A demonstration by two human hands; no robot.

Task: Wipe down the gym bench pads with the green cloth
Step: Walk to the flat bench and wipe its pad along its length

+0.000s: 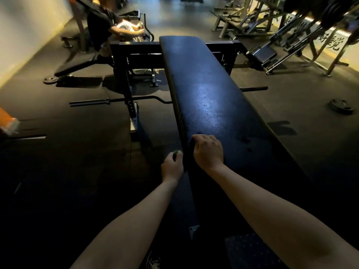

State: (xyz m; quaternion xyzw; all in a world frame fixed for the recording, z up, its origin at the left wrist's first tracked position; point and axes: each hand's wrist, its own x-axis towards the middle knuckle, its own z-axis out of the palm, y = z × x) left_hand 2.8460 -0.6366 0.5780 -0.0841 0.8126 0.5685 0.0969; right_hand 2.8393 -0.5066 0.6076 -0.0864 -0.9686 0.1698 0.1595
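Your left hand [172, 166] is curled round the green cloth [175, 153], and only a small bunched tip of it shows above the fingers. The hand hangs just beside the near left edge of the bench pad [204, 84], off its surface. Your right hand [208, 152] rests knuckles-up on the pad at that same edge, fingers bent over something dark; I cannot tell whether it grips anything. In the head view, the pad shines in a patch mid-length and bears a few dark spots [245, 141] near your right hand. No wiping stroke seems under way, and I'd judge most of the long surface ahead is left to do.
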